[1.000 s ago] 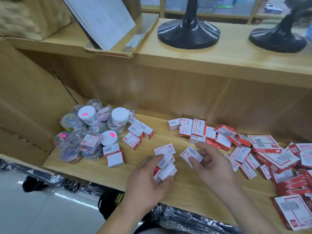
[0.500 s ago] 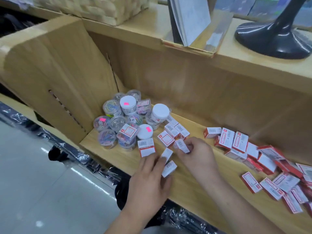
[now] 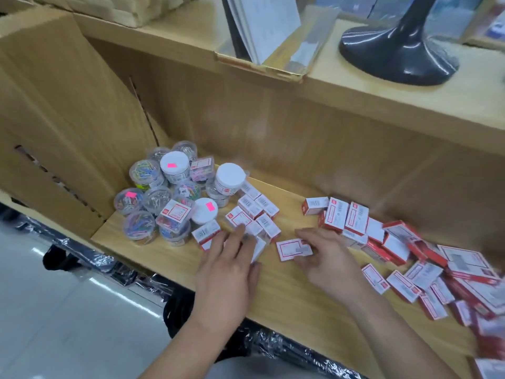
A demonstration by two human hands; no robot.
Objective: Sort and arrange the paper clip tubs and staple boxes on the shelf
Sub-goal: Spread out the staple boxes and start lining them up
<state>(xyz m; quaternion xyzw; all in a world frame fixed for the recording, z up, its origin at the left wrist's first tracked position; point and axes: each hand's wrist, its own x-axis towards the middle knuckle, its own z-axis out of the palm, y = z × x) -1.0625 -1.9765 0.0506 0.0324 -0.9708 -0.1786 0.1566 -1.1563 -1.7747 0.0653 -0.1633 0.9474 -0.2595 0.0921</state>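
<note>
Several clear paper clip tubs (image 3: 166, 198) with white lids are heaped in the shelf's left corner. Small red-and-white staple boxes (image 3: 255, 212) lie grouped just right of the tubs. My left hand (image 3: 232, 258) lies flat over a couple of those boxes, fingers spread and pressing on them. My right hand (image 3: 325, 258) pinches one staple box (image 3: 291, 248) lying on the wooden shelf (image 3: 284, 299). A bigger loose pile of staple boxes (image 3: 404, 258) spreads to the right.
A wooden side panel (image 3: 62, 127) closes the shelf on the left. Above, the upper shelf carries a black lamp base (image 3: 396, 53) and a gold-edged tray with papers (image 3: 262, 36). Plastic-wrapped dark goods (image 3: 273, 348) sit below the front edge.
The view has swung left and closer. My left hand now presses flat on boxes beside the tubs; my right hand has drawn back right and holds a different box on the shelf.
</note>
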